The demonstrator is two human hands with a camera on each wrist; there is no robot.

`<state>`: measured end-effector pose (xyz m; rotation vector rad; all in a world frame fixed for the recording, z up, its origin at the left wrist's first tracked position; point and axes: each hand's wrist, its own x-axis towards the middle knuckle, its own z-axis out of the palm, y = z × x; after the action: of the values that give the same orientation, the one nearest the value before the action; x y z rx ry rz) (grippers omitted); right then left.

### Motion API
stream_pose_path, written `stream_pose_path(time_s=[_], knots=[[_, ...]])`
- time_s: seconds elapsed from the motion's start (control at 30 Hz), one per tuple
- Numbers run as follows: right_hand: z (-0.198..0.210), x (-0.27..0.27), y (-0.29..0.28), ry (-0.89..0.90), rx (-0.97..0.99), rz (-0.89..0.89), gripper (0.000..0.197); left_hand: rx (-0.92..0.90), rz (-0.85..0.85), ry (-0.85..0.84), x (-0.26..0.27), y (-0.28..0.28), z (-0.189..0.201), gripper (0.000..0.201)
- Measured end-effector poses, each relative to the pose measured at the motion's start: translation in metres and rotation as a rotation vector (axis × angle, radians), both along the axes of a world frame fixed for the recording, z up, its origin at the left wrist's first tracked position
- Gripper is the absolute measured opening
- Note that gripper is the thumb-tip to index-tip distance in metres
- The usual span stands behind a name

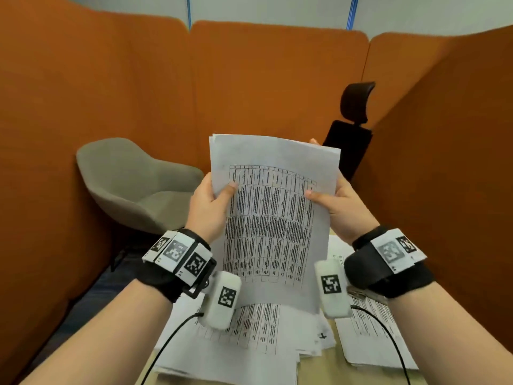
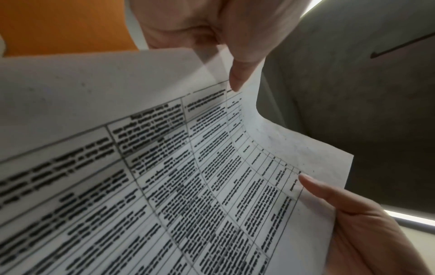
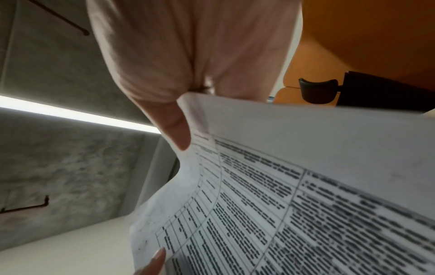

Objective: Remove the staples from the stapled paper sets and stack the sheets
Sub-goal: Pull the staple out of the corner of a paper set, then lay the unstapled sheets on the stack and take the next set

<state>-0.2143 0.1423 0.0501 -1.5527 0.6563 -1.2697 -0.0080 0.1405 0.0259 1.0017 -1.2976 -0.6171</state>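
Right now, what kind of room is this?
Probably an office booth: orange padded partition walls close it in, a grey shell chair and a black office chair stand by them, and printed sheets cover the desk.

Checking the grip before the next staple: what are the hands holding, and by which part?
Both hold one paper set upright: left hand pinches its left edge, right hand its right edge, thumbs on the printed face.

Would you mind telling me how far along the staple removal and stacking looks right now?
Done: loose sheets already lie piled on the desk. In hand: the left hand and right hand hold a paper set upright; whether it is still stapled cannot be told. Left: another pile beside it, state unclear.
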Motion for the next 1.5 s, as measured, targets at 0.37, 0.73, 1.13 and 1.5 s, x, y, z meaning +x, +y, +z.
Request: stream_pose_path(time_s=[0.37, 0.73, 1.13, 1.5], knots=[[0.005, -0.001, -0.008, 0.013, -0.312, -0.161, 0.041, 0.048, 0.09, 0.086, -0.001, -0.007, -0.001, 0.037], [0.036, -0.011, -0.009, -0.044, -0.493, -0.291, 0.042, -0.083, 0.025, 0.123, 0.002, 0.003, 0.024, 0.02], [0.038, 0.0, -0.011, 0.121, -0.379, -0.363, 0.041, 0.049, 0.06, 0.027, 0.004, 0.004, 0.01, 0.022], [-0.007, -0.032, -0.059, 0.64, -0.085, -0.709, 0.02, 0.459, 0.045, -0.034, -0.014, -0.002, -0.048, 0.03]])
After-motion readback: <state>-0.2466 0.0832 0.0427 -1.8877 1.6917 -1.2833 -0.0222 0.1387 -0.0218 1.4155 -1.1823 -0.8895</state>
